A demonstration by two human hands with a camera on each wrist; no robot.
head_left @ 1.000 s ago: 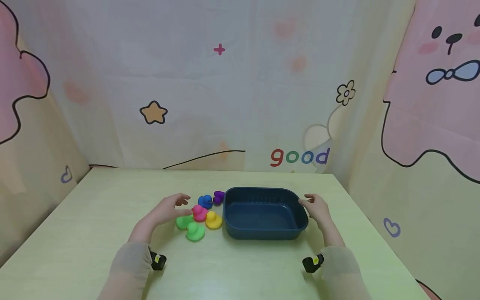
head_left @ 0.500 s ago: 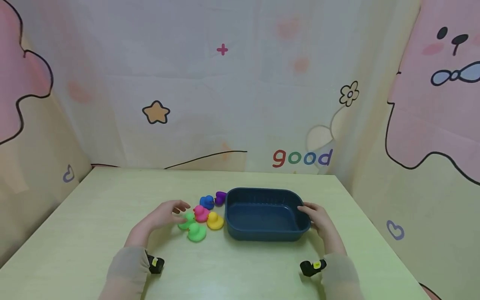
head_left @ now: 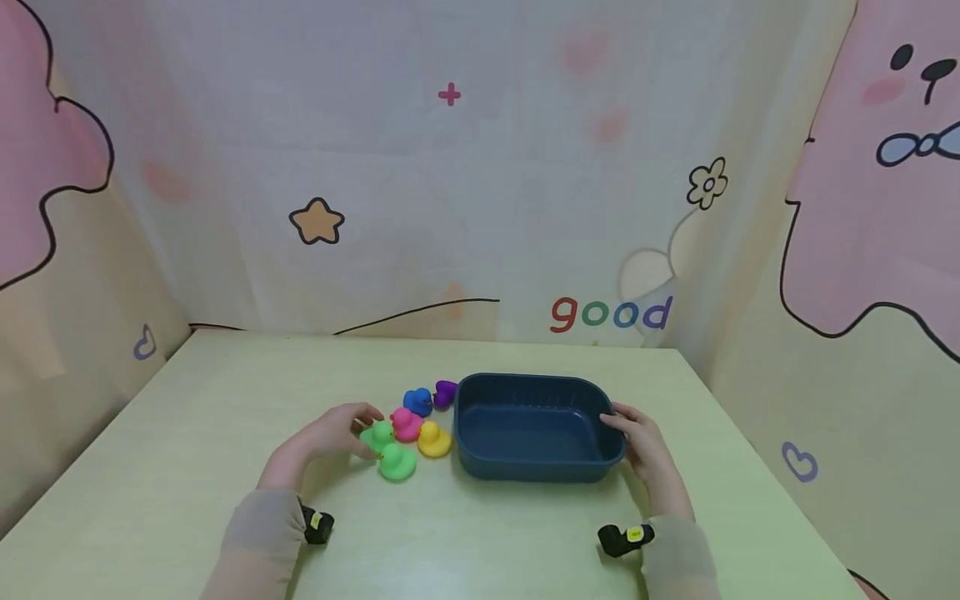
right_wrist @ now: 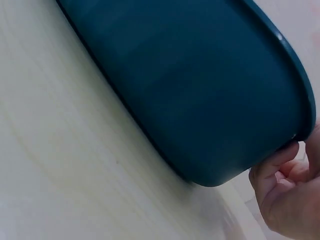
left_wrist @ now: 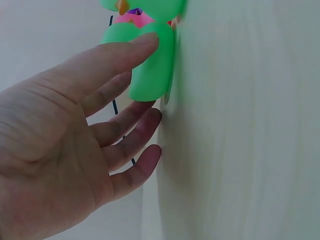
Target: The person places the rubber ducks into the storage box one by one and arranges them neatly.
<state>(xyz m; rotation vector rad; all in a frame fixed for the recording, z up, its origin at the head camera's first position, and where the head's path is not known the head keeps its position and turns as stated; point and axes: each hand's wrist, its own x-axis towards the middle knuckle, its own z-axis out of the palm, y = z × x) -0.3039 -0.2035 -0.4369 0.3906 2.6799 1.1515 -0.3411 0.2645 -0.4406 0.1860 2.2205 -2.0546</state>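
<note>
A person's left hand reaches in from the left side of the desk to a green duck, the leftmost of six small toy ducks. The thumb lies along the near side of this duck and the index finger goes behind it on the far side; the other fingers are loosely bent and spread apart from one another. The left wrist view does not tell whether thumb and index finger press on the duck or only surround it.

The right hand holds the right end of a dark blue basin, its thumb over the rim and its fingers bent against the outer wall, clamped on the edge. The basin stands upright on the desk, right of the ducks.

A second green duck sits just nearer than the first and slightly to its right. Beyond them is a pink duck, with a yellow duck to its right, just beside the basin. Farther back are a blue duck and, by the basin's far left corner, a purple duck.

Behind the desk hangs a pale printed cloth with a star on the left and a flower on the right.
</note>
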